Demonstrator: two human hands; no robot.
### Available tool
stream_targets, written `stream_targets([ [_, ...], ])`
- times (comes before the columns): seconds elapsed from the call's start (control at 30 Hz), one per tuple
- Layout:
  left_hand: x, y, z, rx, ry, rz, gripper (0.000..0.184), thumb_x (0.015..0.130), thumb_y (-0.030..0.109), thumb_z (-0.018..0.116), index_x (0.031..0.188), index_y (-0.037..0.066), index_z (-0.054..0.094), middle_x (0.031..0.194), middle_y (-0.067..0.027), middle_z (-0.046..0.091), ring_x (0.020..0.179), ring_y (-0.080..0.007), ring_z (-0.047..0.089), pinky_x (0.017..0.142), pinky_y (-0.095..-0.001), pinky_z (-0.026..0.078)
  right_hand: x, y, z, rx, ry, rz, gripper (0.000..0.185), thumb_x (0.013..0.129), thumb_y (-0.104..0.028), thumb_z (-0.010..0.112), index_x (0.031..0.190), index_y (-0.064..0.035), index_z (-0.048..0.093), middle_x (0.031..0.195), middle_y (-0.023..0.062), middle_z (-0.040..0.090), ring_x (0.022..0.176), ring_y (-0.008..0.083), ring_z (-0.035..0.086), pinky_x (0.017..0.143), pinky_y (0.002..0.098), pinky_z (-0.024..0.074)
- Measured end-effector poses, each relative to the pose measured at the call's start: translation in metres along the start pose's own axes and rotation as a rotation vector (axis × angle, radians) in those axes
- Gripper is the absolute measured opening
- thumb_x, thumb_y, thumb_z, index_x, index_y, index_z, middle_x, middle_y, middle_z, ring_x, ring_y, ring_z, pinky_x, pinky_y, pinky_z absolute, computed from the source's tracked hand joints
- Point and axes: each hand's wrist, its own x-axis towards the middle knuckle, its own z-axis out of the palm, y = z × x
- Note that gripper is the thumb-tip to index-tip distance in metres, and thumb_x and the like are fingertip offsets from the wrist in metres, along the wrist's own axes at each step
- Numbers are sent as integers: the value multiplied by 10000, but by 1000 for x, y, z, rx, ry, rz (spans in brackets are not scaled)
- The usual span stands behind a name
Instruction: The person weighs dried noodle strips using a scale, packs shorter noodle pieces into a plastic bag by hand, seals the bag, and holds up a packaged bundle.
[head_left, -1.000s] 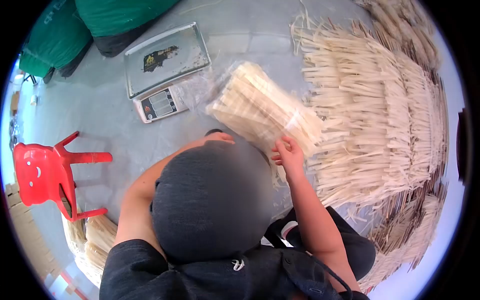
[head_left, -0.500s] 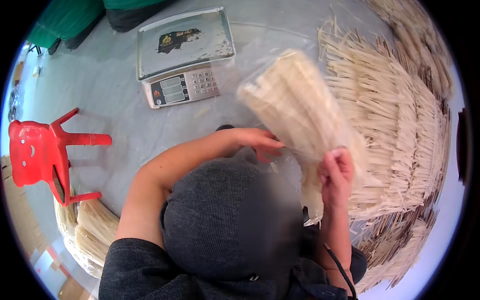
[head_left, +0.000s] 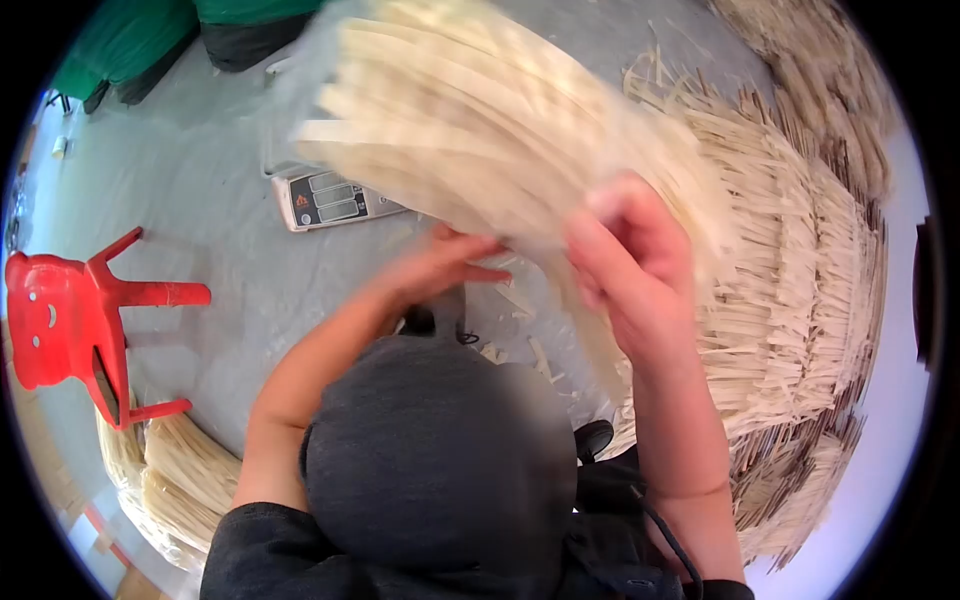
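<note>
Cream strips in clear plastic [head_left: 490,120] partly cover the scale [head_left: 335,200] from view. Thumb and curled fingers of the right hand [head_left: 635,255] pinch the near edge, forearm pointing forward; the blurred left hand [head_left: 440,268] angles inward, fingers extended, its grip unclear.

Your site: workshop-type area, prob. packing, bare grey flr. [head_left: 225,260], lg. stack of pale dried strips [head_left: 790,270] at your right, digital scale [head_left: 330,198], bagged strips [head_left: 190,470] by red plastic chair [head_left: 60,315], green sacks [head_left: 130,45] at rear
</note>
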Motion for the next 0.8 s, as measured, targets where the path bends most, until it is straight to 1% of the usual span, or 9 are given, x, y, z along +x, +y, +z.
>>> stream_targets([
  [0.07, -2, 17, -23, 28, 63, 50, 541, 952, 287, 583, 1390, 34, 391, 1344, -129, 510, 1213, -285, 531, 947, -491, 510, 30, 4, 11, 27, -86, 12, 56, 923, -74, 586, 885, -61, 546, 698, -20, 544, 514, 38, 440, 466, 196, 336],
  [0.17, 1, 39, -59, -101, 220, 203, 459, 932, 234, 621, 1289, -11, 467, 1219, -123, 578, 1137, -256, 572, 916, -444, 539, 78, 19, 21, 47, -147, 31, 84, 903, -91, 600, 853, -45, 551, 712, -4, 594, 539, 51, 493, 495, 213, 388],
  [0.23, 8, 49, -79, -5, 392, 295, 464, 978, 353, 532, 1300, 27, 458, 1191, -79, 577, 1106, -231, 590, 954, -381, 514, 105, 32, 29, 44, -166, 41, 83, 893, -93, 603, 864, -35, 551, 712, 8, 601, 549, 63, 517, 506, 226, 414],
  [0.37, 24, 43, -103, -171, 556, 384, 465, 979, 395, 515, 1266, 31, 477, 1124, -74, 586, 1062, -183, 597, 927, -317, 525, 142, 74, 53, -94, -179, 30, 127, 871, -112, 603, 902, -3, 547, 719, 43, 619, 611, 117, 588, 578, 280, 484],
  [0.43, 28, 37, -110, -309, 617, 341, 469, 980, 417, 499, 1254, 36, 489, 1122, -77, 587, 1063, -166, 588, 932, -301, 520, 144, 80, 54, -113, -163, 44, 142, 867, -113, 600, 919, 8, 547, 722, 52, 624, 644, 131, 609, 609, 291, 501],
  [0.5, 28, 32, -112, -321, 676, 327, 487, 981, 426, 495, 1260, 27, 489, 1134, -77, 586, 1072, -176, 582, 932, -312, 515, 142, 83, 51, -132, -218, 125, 355, 923, -135, 573, 1263, -47, 517, 873, 63, 654, 765, 121, 627, 724, 272, 528],
  [0.57, 22, 21, -106, -338, 741, 322, 505, 981, 435, 490, 1266, 18, 489, 1147, -77, 586, 1081, -185, 577, 933, -324, 510, 135, 86, 39, -234, -179, 44, 392, 926, -128, 566, 1306, -59, 496, 894, 67, 662, 762, 120, 626, 715, 266, 521],
  [0.67, 10, -24, -102, -317, 658, 198, 475, 968, 412, 529, 1226, 13, 520, 1120, -113, 609, 964, -188, 619, 838, -312, 518, 106, 82, 2, -90, -13, -27, 397, 932, -118, 553, 1327, -92, 515, 930, 71, 676, 747, 113, 619, 678, 240, 494],
  [0.8, -5, -78, -78, -51, 633, -99, 338, 951, 281, 557, 1177, 29, 567, 1077, -101, 636, 874, -168, 620, 794, -301, 509, 76, 101, -50, -101, 295, 142, 261, 915, -85, 540, 1159, -91, 631, 836, 54, 666, 687, 112, 616, 607, 234, 466],
])
